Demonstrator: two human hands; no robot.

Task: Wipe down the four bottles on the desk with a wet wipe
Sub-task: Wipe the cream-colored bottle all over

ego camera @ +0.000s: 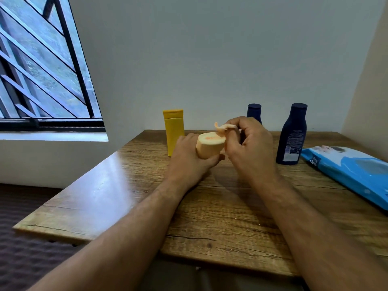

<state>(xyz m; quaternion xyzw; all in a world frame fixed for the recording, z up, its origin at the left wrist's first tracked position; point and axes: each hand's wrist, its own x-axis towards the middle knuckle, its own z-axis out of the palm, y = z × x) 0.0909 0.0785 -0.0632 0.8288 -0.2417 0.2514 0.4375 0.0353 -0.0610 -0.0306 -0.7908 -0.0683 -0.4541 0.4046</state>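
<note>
My left hand (190, 156) grips a pale orange bottle (209, 147), tilted so its flat end faces me. My right hand (249, 147) pinches a wet wipe (225, 127), held against the bottle's upper right edge. A yellow bottle (173, 131) stands upright behind my left hand. A small dark blue bottle (254, 112) stands at the back, partly hidden by my right hand. A larger dark blue bottle (292, 135) stands to the right.
A blue pack of wet wipes (352, 171) lies at the right edge of the wooden desk (220, 211). A wall runs close behind the bottles and a barred window (42, 66) is at the left. The desk's left edge drops to dark flooring.
</note>
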